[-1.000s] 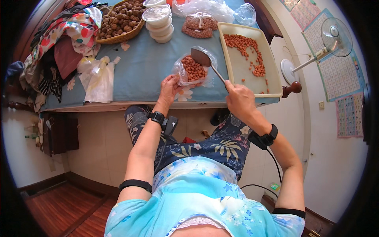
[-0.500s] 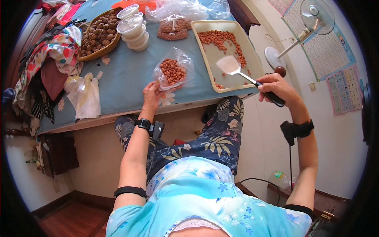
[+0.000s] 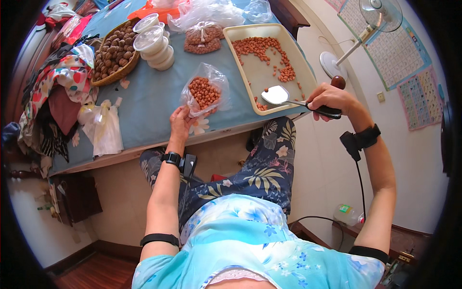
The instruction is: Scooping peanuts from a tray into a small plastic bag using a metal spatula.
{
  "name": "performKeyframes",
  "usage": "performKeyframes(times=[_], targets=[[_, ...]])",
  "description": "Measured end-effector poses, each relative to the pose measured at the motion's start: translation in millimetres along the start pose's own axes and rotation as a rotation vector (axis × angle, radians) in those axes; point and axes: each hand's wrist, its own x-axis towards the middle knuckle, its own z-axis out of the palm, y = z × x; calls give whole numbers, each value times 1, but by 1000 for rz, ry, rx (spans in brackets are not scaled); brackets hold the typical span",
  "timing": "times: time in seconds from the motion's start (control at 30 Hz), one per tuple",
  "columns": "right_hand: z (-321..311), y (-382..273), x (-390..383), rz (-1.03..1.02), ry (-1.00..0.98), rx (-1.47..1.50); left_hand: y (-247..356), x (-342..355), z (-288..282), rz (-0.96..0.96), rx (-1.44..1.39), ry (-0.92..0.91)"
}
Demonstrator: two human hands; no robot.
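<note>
My left hand (image 3: 182, 115) grips the lower left edge of a clear plastic bag (image 3: 204, 93) of reddish-skinned peanuts on the blue bedsheet. My right hand (image 3: 329, 101) holds a spatula (image 3: 275, 95) by its black handle; its shiny blade is down in the front part of a cream plastic tray (image 3: 228, 36), beside a few stray peanuts. More peanuts (image 3: 248, 45) lie spread mostly along the tray's back and right side.
Behind the bag are tied bags of peanuts (image 3: 202, 38), stacked lidded tubs (image 3: 153, 45), a walnut basket (image 3: 115, 55) and crumpled plastic bags (image 3: 207, 12). Clothes (image 3: 60, 91) and flat bags (image 3: 101, 127) lie left. A fan (image 3: 380, 14) stands right.
The spatula has moved from over the bag to the right and down into the tray's front part. My left hand still holds the bag, which appears further left as the view shifted.
</note>
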Motion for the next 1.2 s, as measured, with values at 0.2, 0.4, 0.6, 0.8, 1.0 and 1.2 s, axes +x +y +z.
performKeyframes(times=[0.2,0.4,0.6,0.8,1.0,1.2], targets=[[9,15,39,-167,108,208,-1,0,-1,3,28,-26],[5,8,87,-274,161,210,2,-3,1,4,33,-31],[-1,-11,130,-353,242,252,3,-6,4,-4,5,23],[-4,-15,170,-336,311,280,4,-6,5,-9,7,13],[11,-2,191,-447,385,457,5,-8,6,-14,7,17],[22,8,177,-469,427,494,3,-7,4,-4,-9,-8]])
